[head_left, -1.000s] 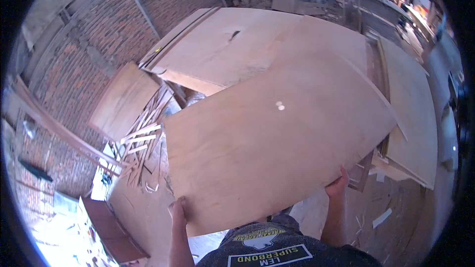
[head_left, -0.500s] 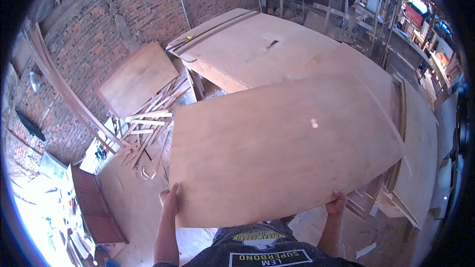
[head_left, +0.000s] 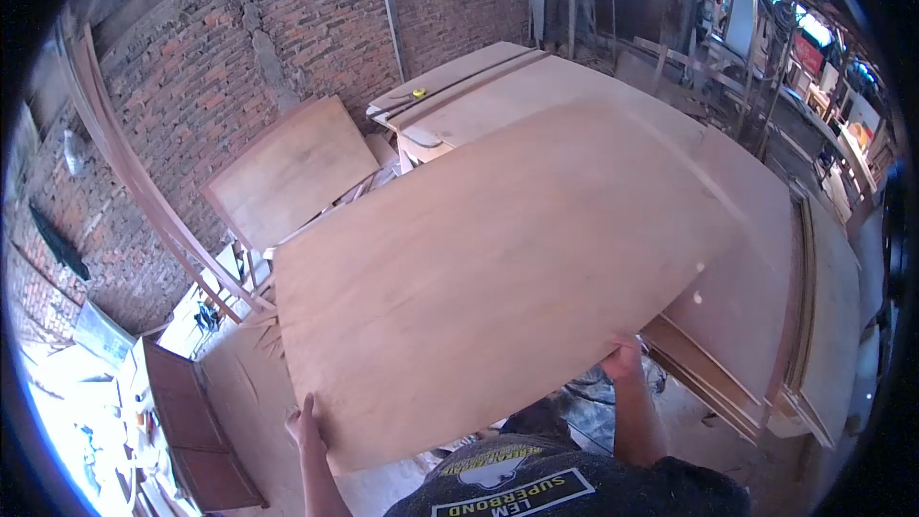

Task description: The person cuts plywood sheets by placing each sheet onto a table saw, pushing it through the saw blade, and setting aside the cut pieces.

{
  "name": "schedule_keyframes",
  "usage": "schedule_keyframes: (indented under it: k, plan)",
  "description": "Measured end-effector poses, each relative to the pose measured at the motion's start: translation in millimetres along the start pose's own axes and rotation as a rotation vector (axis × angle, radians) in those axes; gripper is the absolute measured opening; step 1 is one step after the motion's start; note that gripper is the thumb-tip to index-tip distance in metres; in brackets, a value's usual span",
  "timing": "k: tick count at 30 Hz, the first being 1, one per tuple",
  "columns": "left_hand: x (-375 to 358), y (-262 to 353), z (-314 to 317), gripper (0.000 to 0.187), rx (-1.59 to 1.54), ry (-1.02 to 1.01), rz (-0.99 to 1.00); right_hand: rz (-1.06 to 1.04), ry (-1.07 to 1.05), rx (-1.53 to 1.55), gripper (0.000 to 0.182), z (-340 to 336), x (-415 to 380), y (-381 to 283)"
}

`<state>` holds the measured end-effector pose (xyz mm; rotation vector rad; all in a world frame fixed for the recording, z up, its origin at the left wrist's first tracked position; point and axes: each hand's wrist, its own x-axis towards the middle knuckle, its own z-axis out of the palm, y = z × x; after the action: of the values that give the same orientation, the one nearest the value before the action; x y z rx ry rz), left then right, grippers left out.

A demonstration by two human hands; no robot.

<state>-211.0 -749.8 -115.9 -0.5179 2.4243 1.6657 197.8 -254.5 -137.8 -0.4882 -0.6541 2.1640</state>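
A large plywood sheet (head_left: 479, 278) spans the middle of the view, tilted, its far part over the wide board-topped workbench (head_left: 593, 86). My left hand (head_left: 306, 426) grips the sheet's near left edge, thumb on the top face. On the near right edge my right hand (head_left: 624, 356) is closed, its fingers partly hidden under the sheet. A yellow tape measure (head_left: 418, 93) lies by a dark strip on the far left of the bench.
Another wooden panel (head_left: 297, 172) leans near the brick wall (head_left: 316, 19). A reddish-brown cabinet (head_left: 196, 412) stands at the lower left. Stacked boards (head_left: 823, 306) stand at the right. Curved wooden strips (head_left: 124, 153) rise at the left.
The sheet has turned and shifted left, with its right side swung away from me. My right hand has moved up and slightly left, my left hand down and left. The view has shifted too.
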Motion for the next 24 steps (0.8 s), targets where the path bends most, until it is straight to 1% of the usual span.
schedule_keyframes:
  k: [3, 4, 5, 6, 8, 10, 12, 14, 15, 18, 20, 21, 24]
  plan:
    - [15.0, 3.6, -2.5, 0.046, -0.039, 0.175, 0.032, 0.08, -0.077, -0.002, 0.065, 25.5, 54.8, 28.2]
    - [20.3, 7.5, 0.3, 0.045, -0.048, 0.243, 0.049, 0.133, -0.074, 0.014, 0.065, 27.9, 76.4, 37.9]
    - [17.3, 21.6, 0.4, 0.045, -0.078, 0.196, 0.025, 0.186, -0.071, 0.033, 0.064, 30.3, 99.2, 48.4]
    - [24.5, 27.5, 3.0, 0.046, -0.068, 0.198, -0.004, 0.24, -0.07, 0.052, 0.064, 31.9, 119.5, 58.1]
    - [42.3, 33.4, 8.1, 0.05, -0.054, 0.21, -0.055, 0.279, -0.085, 0.052, 0.064, 48.3, 156.0, 73.4]
    - [70.6, 21.7, 16.3, 0.045, -0.098, 0.224, -0.08, 0.281, -0.112, 0.073, 0.063, 69.7, 200.1, 87.9]
    - [95.7, 31.3, 34.6, 0.043, -0.102, 0.267, -0.085, 0.266, -0.112, 0.111, 0.06, 84.1, 236.7, 101.1]
    - [101.1, 44.1, 48.8, 0.043, -0.053, 0.34, -0.089, 0.35, -0.051, 0.107, 0.063, 76.3, 277.3, 113.5]
    - [104.9, 51.9, 56.5, 0.043, -0.042, 0.337, -0.102, 0.388, -0.025, 0.1, 0.065, 70.2, 299.3, 119.0]
    - [122.9, 72.8, 86.1, 0.042, -0.045, 0.31, -0.112, 0.439, -0.072, 0.098, 0.062, 71.4, 351.4, 132.0]
    - [133.6, 77.2, 101.7, 0.042, -0.067, 0.271, -0.096, 0.488, -0.059, 0.126, 0.06, 73.2, 377.4, 138.1]
    - [140.1, 76.4, 111.2, 0.042, -0.094, 0.287, -0.111, 0.508, -0.057, 0.138, 0.059, 73.8, 390.3, 141.4]
    - [161.8, 73.2, 144.6, 0.042, -0.155, 0.323, -0.162, 0.427, 0.05, 0.093, 0.047, 50.1, 427.5, 165.5]
